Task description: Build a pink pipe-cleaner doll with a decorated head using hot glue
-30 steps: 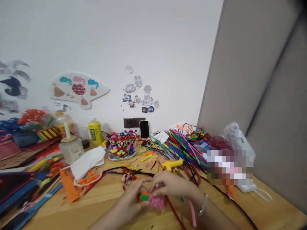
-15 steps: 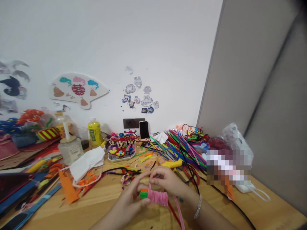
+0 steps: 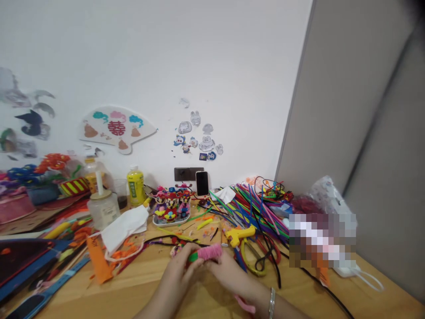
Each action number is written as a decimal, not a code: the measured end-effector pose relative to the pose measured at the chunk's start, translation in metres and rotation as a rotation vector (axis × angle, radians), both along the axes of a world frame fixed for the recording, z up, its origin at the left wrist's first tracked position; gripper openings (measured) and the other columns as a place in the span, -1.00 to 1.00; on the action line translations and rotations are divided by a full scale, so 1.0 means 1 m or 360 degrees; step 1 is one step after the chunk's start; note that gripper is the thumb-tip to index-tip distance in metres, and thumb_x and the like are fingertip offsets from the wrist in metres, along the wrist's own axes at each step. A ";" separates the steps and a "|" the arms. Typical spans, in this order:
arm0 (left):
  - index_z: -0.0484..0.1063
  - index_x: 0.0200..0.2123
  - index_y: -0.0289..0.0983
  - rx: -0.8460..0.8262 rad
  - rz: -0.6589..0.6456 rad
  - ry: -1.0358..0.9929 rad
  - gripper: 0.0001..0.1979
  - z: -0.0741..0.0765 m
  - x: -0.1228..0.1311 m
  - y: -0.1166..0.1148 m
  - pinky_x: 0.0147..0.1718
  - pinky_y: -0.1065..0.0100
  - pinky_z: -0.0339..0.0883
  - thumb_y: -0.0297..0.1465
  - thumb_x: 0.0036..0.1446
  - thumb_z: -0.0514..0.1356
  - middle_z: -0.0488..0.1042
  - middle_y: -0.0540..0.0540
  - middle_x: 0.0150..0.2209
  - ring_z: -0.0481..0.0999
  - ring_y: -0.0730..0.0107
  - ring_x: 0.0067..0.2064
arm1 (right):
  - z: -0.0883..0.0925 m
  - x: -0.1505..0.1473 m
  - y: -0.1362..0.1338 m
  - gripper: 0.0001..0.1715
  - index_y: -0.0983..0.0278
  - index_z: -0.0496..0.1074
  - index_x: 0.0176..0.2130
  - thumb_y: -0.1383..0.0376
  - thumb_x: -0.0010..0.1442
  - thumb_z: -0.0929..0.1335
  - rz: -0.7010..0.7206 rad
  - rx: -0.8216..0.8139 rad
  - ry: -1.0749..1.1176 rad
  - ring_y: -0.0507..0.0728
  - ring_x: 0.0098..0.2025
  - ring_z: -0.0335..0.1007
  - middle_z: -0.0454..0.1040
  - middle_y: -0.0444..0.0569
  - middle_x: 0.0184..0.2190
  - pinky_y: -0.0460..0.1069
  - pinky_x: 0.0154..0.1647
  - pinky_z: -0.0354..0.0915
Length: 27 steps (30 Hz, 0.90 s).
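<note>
A fuzzy pink coil (image 3: 210, 252), which looks like wound pipe cleaner, is held up just above the tabletop. A green end (image 3: 193, 257) sticks out of its left side. My left hand (image 3: 182, 268) is closed around that end, thumb below and fingers behind. My right hand (image 3: 226, 271) is closed at the coil's right side, its fingertips partly hidden under the coil. A loose pink strip (image 3: 245, 305) hangs below my right wrist. Close behind the hands lie a yellow glue gun (image 3: 239, 235) and a pair of scissors (image 3: 265, 259).
A heap of coloured pipe cleaners (image 3: 245, 208) spreads at the back right. Small figures stand in a white tray (image 3: 172, 223), near a phone (image 3: 202, 184) and a yellow bottle (image 3: 135, 186). At left are a glass jar (image 3: 103, 210), a white mask (image 3: 124, 230) and a watch (image 3: 49, 288).
The coil has risen and tilted, its right end now higher. My right hand has moved from above the coil to its lower right side. The view has shifted slightly.
</note>
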<state>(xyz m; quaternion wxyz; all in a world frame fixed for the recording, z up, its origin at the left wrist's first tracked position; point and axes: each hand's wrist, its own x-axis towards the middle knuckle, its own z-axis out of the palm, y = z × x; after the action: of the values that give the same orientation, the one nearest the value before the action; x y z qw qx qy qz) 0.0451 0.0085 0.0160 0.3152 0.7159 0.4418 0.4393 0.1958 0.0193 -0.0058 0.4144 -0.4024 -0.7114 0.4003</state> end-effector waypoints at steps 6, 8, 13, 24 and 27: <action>0.39 -0.44 -0.19 0.0048 0.0053 0.0069 -0.94 -0.003 -0.002 0.004 -0.35 0.35 0.27 -0.35 0.02 0.14 0.51 -0.05 -0.43 0.46 0.21 -0.35 | 0.003 0.003 -0.008 -0.77 0.26 0.43 -0.28 0.44 0.10 0.23 -0.0113 0.0647 -0.0804 0.07 -0.35 0.38 0.51 -0.04 -0.33 -0.11 -0.34 0.21; 0.42 -0.44 -0.19 0.0085 -0.0026 0.0110 -0.92 -0.004 -0.002 0.003 -0.34 0.36 0.27 -0.35 0.03 0.14 0.52 -0.06 -0.42 0.47 0.21 -0.34 | 0.001 0.004 -0.006 -0.79 0.26 0.44 -0.31 0.43 0.09 0.24 -0.0158 0.0746 -0.0947 0.07 -0.38 0.39 0.52 -0.03 -0.37 -0.12 -0.39 0.20; 0.47 -0.30 -0.18 0.0101 -0.0140 0.0065 -0.83 -0.005 0.000 0.002 -0.26 0.35 0.28 -0.36 0.07 0.10 0.54 -0.10 -0.31 0.47 0.20 -0.26 | 0.000 0.009 -0.002 -0.80 0.29 0.45 -0.41 0.40 0.10 0.24 -0.0201 0.0825 -0.1044 0.05 -0.47 0.38 0.52 -0.04 -0.47 -0.12 -0.50 0.11; 0.41 -0.34 -0.23 0.0020 -0.0008 -0.0133 -0.87 -0.010 0.004 0.005 -0.29 0.34 0.29 -0.35 0.08 0.10 0.50 -0.09 -0.36 0.45 0.22 -0.29 | 0.003 0.007 -0.006 -0.81 0.28 0.41 -0.32 0.41 0.11 0.23 -0.0164 0.0775 -0.1036 0.05 -0.39 0.39 0.51 -0.05 -0.39 -0.14 -0.43 0.15; 0.39 -0.35 -0.24 0.0051 0.0009 -0.0029 -0.87 -0.013 0.001 0.007 -0.30 0.34 0.29 -0.35 0.09 0.07 0.49 -0.09 -0.37 0.45 0.23 -0.29 | 0.008 0.006 -0.008 -0.84 0.30 0.42 -0.32 0.39 0.09 0.26 -0.0042 0.0810 -0.1162 0.07 -0.37 0.39 0.51 -0.04 -0.37 -0.13 -0.41 0.16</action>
<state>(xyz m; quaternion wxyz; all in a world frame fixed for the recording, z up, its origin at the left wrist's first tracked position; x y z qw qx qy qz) 0.0456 0.0150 0.0026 0.3065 0.7156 0.4340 0.4535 0.2020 0.0117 0.0024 0.2269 -0.4116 -0.8818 0.0388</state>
